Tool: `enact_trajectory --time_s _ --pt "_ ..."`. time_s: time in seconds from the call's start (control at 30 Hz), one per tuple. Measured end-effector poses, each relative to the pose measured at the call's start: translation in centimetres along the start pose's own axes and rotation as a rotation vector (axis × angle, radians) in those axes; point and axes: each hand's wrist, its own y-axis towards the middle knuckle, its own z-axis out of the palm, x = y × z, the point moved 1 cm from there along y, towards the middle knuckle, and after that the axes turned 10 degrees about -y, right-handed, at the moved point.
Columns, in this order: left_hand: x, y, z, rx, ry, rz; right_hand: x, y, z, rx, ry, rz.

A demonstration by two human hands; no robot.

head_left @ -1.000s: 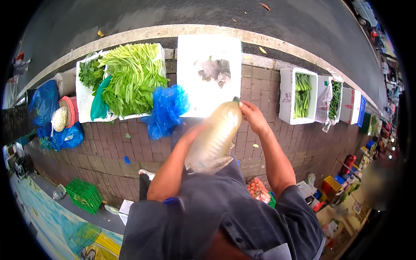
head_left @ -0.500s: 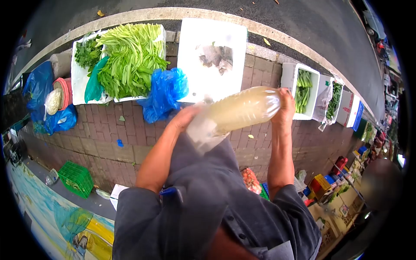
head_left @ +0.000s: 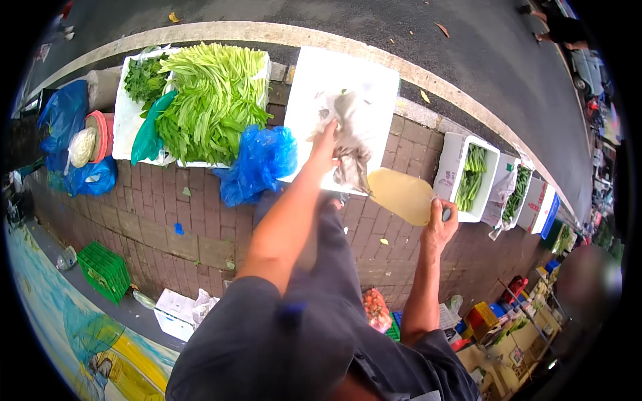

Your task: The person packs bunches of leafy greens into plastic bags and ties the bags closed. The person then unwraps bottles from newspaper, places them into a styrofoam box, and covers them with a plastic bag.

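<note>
My left hand (head_left: pixel 325 148) reaches over a white foam board (head_left: pixel 304 80), its fingers and thumb apart at the edge of a crumpled grey cloth (head_left: pixel 352 140). The cloth lies across the board and trails over its near edge; whether any of it is pinched cannot be told. My right hand (head_left: pixel 440 226) is closed around one end of a large clear plastic bottle (head_left: pixel 402 195) of cloudy yellowish liquid. The bottle is tilted on its side above the brick paving, its far end close to the cloth's lower edge.
Left of the board, a foam box holds leafy greens (head_left: pixel 212 100), with a blue plastic bag (head_left: pixel 257 160) beside it. Boxes of green vegetables (head_left: pixel 471 177) stand on the right. Behind are a green crate (head_left: pixel 103 271), a white box (head_left: pixel 175 314) and a red net bag (head_left: pixel 376 311).
My left hand has moved away from the bottle, up and right over the board. The bottle has shifted right and down, tilting the other way. Grey cloth now spreads further across the board.
</note>
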Motion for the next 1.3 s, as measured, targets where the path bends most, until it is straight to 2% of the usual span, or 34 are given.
enact_trajectory --time_s 0.03,0.07,0.17,0.2,0.27,0.33,0.4,0.47,0.5,0.57,0.63,0.7,0.73,0.83,0.87,0.97,1.0,1.1,1.13,1.17,1.23,1.27,1.3 --pt "-1.6 -0.6 1.8 -0.040 0.028 0.016 -0.9 -0.3 0.3 -0.005 -0.036 -0.003" --pt "-0.4 3.5 1.3 -0.035 -0.007 0.071 -1.8 -0.5 0.9 -0.009 -0.070 -0.005" --pt "2.3 9.2 -2.5 -0.032 0.398 0.513 -4.8 -1.2 3.1 0.025 -0.108 0.043" --pt "2.3 7.2 -3.0 -0.041 0.362 0.549 -5.5 -1.4 4.2 0.049 -0.102 0.087" --pt "2.8 5.5 -5.7 0.073 0.235 0.527 -6.5 -1.5 6.6 0.094 -0.089 0.173" --pt "3.5 5.6 -9.3 0.168 0.058 0.454 -9.3 -1.2 9.4 0.111 -0.188 0.130" --pt "3.8 6.1 -13.8 0.078 0.071 0.424 -10.8 -0.5 12.2 0.124 -0.271 0.069" --pt "4.7 7.8 -20.3 -0.263 0.197 0.577 -11.5 0.2 15.2 0.144 -0.235 0.090" --pt "4.5 8.4 -22.7 -0.501 0.261 0.595 -12.0 0.8 16.7 0.147 -0.214 0.097" --pt "2.4 6.2 -23.2 -0.633 0.136 0.623 -14.1 1.7 19.3 0.112 -0.219 0.110" --pt "2.9 9.0 -26.6 -0.760 0.490 0.567 -16.9 1.6 22.0 0.067 -0.204 0.147" --pt "3.8 11.7 -27.5 -0.704 0.691 0.517 -19.6 0.4 24.4 0.008 -0.180 0.219" --pt "4.4 12.9 -28.0 -0.671 0.794 0.485 -20.8 -0.8 25.3 0.062 -0.204 0.267" --pt "5.3 16.3 -27.5 -0.393 0.770 0.316 -24.4 -5.2 26.8 0.206 -0.302 0.343" --pt "6.5 17.8 -28.4 -0.466 0.956 0.355 -25.8 -6.4 27.2 0.260 -0.251 0.344" --pt "6.7 17.0 -28.7 -0.474 1.254 0.325 -27.9 -10.0 26.1 0.458 -0.134 0.391" --pt "7.1 16.1 -29.0 -0.525 1.242 0.582 -27.3 -10.7 26.2 0.551 -0.102 0.421" --pt "5.4 10.1 -27.1 -0.447 0.959 0.356 -25.3 -12.2 27.7 0.779 -0.073 0.374" --pt "4.6 7.0 -25.0 -0.354 0.839 0.360 -24.8 -12.5 28.4 0.849 -0.077 0.338" --pt "5.2 4.2 -23.3 -0.264 0.721 0.357 -24.5 -12.9 28.9 0.848 0.099 0.574" --pt "10.7 2.1 -24.9 -0.088 0.645 0.410 -23.5 -13.2 30.6 0.836 0.455 1.040" --pt "10.9 -1.2 -22.7 0.004 0.661 0.313 -21.7 -13.0 30.7 0.894 0.748 1.222" --pt "10.4 -4.5 -20.2 0.099 0.676 0.215 -20.3 -12.7 30.8 0.904 0.783 1.170"
